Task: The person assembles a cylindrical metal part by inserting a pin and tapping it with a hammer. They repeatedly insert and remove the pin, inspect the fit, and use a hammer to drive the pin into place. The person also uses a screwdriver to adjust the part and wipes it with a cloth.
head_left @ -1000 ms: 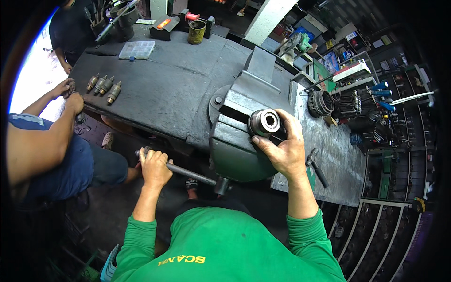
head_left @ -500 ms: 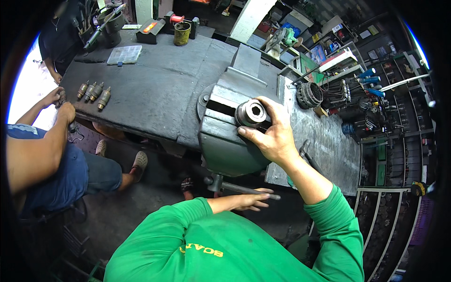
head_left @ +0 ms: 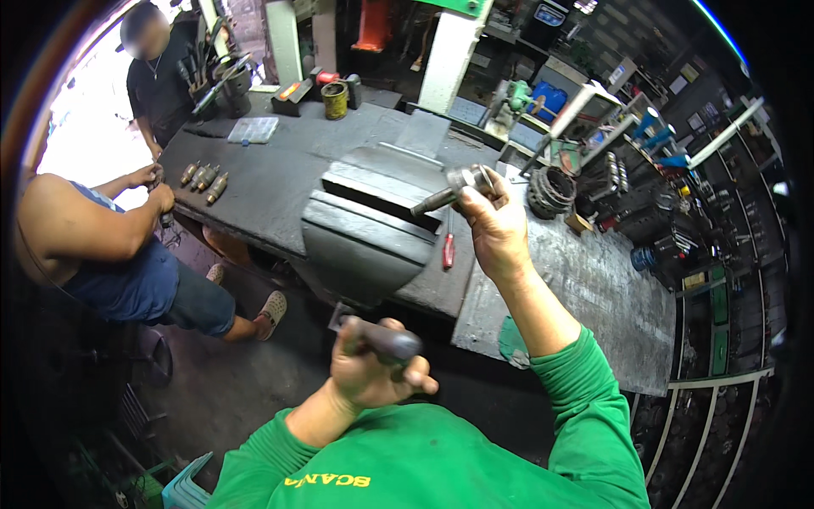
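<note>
My right hand [head_left: 498, 231] grips a metal part [head_left: 462, 180] with a round collar and a slim stepped shaft. The collar lies between thumb and fingers, and the shaft slants down toward the left. It is held over the right end of the bench vise [head_left: 365, 242], whose jaws have a dark gap between them. Below the vise's front, my left hand [head_left: 373, 377] has its fingers curled about the vise handle [head_left: 386, 339], a dark bar blurred by motion. A red-handled screwdriver [head_left: 448, 252] lies just right of the vise.
On the bench's left are several cylindrical metal parts [head_left: 203, 180], a clear compartment box [head_left: 253, 130] and a yellow can [head_left: 335, 100]. A toothed metal ring [head_left: 551, 192] stands on the right-hand worktop [head_left: 585, 280]. At left, a seated co-worker [head_left: 102, 220] handles a part; another person [head_left: 161, 89] stands behind.
My right hand has lifted the metal part up out of the vise and tilted it. My left hand, open beside the handle before, has moved left and curled about it. The view has shifted.
</note>
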Tool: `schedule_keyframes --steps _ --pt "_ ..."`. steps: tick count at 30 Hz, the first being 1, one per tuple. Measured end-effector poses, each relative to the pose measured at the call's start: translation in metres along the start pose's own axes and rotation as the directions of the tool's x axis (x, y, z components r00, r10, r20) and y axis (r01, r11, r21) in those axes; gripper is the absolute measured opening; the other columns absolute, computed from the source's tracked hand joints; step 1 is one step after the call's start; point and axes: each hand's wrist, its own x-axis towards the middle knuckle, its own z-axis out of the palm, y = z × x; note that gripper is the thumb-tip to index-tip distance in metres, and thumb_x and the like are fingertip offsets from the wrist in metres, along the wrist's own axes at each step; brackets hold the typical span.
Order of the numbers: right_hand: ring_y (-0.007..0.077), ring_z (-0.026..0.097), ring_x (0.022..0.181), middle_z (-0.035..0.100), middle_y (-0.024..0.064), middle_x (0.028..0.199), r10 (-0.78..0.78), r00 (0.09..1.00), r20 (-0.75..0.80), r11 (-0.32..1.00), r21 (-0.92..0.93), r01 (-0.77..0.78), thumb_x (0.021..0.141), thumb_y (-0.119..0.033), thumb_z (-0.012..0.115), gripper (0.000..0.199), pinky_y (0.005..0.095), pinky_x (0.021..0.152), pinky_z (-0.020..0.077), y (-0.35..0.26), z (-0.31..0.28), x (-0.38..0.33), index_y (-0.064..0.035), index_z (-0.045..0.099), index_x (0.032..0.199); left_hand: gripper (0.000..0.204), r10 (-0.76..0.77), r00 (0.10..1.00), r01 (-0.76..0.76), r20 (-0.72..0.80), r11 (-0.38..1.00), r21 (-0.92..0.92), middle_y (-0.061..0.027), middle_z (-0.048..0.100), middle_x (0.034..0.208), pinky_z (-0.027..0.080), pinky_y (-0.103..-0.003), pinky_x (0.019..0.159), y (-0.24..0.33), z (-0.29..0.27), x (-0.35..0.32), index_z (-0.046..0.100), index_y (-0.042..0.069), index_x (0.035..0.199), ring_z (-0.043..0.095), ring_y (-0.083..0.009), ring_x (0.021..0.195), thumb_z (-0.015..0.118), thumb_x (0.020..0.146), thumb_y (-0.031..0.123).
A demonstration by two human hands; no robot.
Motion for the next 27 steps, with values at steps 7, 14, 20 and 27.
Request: schedule_keyframes --steps 7,14,20,27 --pt "0.0291 0.068 0.1 0.073 0.018 0.117 0.397 0.914 0.085 0.704 0.61 -0.362 0.111 -0.052 0.047 0.055 0.0457 0.092 0.0564 0.01 -0.129 -0.076 -0.0035 0.066 0.128 0.062 0.117 0.904 -0.028 -0.411 0.976 0.216 -0.0117 0.075 0.12 0.049 -0.054 0.103 -0.034 -0.048 0.001 0.068 0.019 0.136 0.068 -0.0304 0.106 0.035 0.109 0.065" --pt "0.0281 0.065 0.096 0.07 0.0194 0.115 0.564 0.821 -0.089 0.612 0.712 -0.344 0.111 -0.056 0.043 0.059 0.0448 0.09 0.0549 0.024 -0.173 -0.153 -0.0037 0.066 0.124 0.061 0.05 0.497 0.783 -0.866 0.404 0.473 -0.0119 0.076 0.113 0.055 -0.038 0.089 -0.058 -0.059 -0.007 0.069 0.001 0.127 0.071 -0.0235 0.095 0.05 0.107 0.055" --pt "0.0277 0.066 0.094 0.071 0.0185 0.114 0.596 0.799 -0.083 0.541 0.777 -0.322 0.111 -0.059 0.039 0.062 0.0447 0.089 0.0545 0.025 -0.179 -0.171 -0.005 0.067 0.122 0.052 -0.284 0.687 0.546 -0.669 -0.405 0.733 -0.0165 0.075 0.113 0.056 -0.035 0.088 -0.066 -0.007 0.048 0.068 -0.002 0.129 0.071 -0.0209 0.092 0.078 0.096 0.037" --pt "0.0327 0.071 0.104 0.074 0.0188 0.117 0.595 0.787 -0.165 0.606 0.735 -0.304 0.11 -0.056 0.045 0.056 0.0465 0.091 0.0546 0.029 -0.154 -0.173 -0.0071 0.067 0.126 0.093 0.156 0.915 0.396 -0.372 -0.521 0.756 -0.0184 0.051 0.155 0.056 -0.037 0.1 -0.073 -0.052 0.129 0.035 0.003 0.16 0.065 -0.0216 0.122 0.086 0.083 0.013"
